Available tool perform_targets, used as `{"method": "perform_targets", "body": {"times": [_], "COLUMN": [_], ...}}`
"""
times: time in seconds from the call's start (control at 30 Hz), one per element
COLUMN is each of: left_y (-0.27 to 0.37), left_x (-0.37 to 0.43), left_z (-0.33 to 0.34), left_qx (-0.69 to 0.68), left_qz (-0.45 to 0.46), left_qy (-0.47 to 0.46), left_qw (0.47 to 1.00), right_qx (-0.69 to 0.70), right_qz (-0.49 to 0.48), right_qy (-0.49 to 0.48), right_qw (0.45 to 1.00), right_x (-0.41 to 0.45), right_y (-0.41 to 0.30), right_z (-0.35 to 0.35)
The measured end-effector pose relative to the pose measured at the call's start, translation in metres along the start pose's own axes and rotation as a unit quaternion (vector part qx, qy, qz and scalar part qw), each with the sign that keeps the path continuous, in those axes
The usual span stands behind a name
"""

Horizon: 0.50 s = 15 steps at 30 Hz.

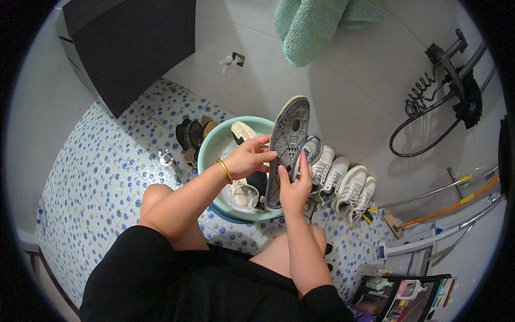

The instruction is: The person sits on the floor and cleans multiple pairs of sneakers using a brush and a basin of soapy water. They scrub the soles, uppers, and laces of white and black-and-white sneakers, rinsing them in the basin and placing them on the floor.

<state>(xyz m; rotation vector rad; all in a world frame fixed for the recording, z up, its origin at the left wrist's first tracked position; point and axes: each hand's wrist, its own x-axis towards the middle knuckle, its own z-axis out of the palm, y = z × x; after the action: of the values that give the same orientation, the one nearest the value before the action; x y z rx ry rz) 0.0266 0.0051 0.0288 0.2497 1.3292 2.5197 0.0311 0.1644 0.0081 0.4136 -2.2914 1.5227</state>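
Note:
Over a pale green plastic basin [204,155], both hands hold one shoe [290,133] with its dark patterned outsole turned up towards me. My left hand [251,156], below a gold bangle, pinches the sole's left edge. My right hand [296,183] grips the lower right side, its thumb resting on the tread. The shoe's upper is mostly hidden behind the sole. Inside the basin, in cloudy suds, lie a cream and black shoe [242,131] and another cream and black shoe [245,191], partly covered by the left hand and the held shoe.
Several white sneakers [340,177] line the wall right of the basin. Dark shoes [189,139] stand at its left. Brush and mop handles [442,205] lean at the right, near a storage rack [398,300]. A green towel [312,32] and black hose [414,153] hang on the wall.

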Motion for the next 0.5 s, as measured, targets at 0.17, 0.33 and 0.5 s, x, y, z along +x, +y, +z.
{"method": "perform_targets", "body": {"times": [0.17, 0.33, 0.5], "left_y": [-0.001, -0.008, -0.008], "left_x": [-0.002, -0.003, -0.002], "left_z": [-0.001, -0.012, -0.018], "left_qx": [-0.054, -0.098, -0.128], "left_qz": [-0.006, 0.001, 0.005], "left_qy": [-0.031, -0.036, -0.012], "left_qw": [0.998, 0.995, 0.992], "right_qx": [0.323, 0.438, 0.450], "right_qz": [0.107, 0.164, 0.174], "right_qy": [-0.018, -0.067, -0.104], "right_qw": [0.940, 0.881, 0.870], "right_x": [0.004, 0.006, 0.007], "right_y": [0.005, 0.006, 0.000], "right_z": [0.011, 0.015, 0.009]}}
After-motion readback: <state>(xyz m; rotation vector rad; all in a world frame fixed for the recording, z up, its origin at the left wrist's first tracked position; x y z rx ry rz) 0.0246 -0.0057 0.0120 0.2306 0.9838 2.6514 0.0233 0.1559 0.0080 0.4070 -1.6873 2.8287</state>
